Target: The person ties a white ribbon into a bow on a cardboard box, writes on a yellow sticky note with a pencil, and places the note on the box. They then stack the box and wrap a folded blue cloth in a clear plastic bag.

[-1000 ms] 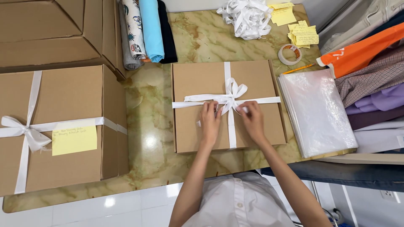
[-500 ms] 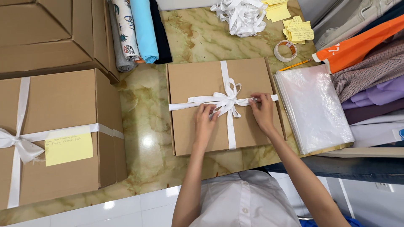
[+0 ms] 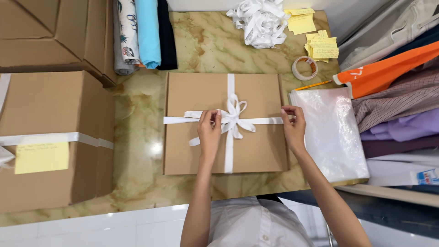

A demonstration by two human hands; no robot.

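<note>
Flat brown cardboard box [image 3: 227, 123] is lying mid-table on the marbled tabletop [image 3: 206, 41], with white ribbon [image 3: 231, 120] already crossed over it and tied in a bow at centre; judging by this, tying is done and only tidying remains. Left hand [image 3: 209, 132] is pinching the ribbon beside the bow, fingers closed. Right hand [image 3: 293, 126] is resting half-curled on the box's right edge, touching the ribbon end.

A brown cardboard box [image 3: 201, 96] is tied with white ribbon [image 3: 230, 121]. The tabletop [image 3: 206, 41] is beige marble with tan veins. Sticky notes [image 3: 320, 45] are yellow, one folded cloth [image 3: 147, 32] light blue, another [image 3: 129, 27] white with a printed pattern, and a garment [image 3: 388, 68] orange.
</note>
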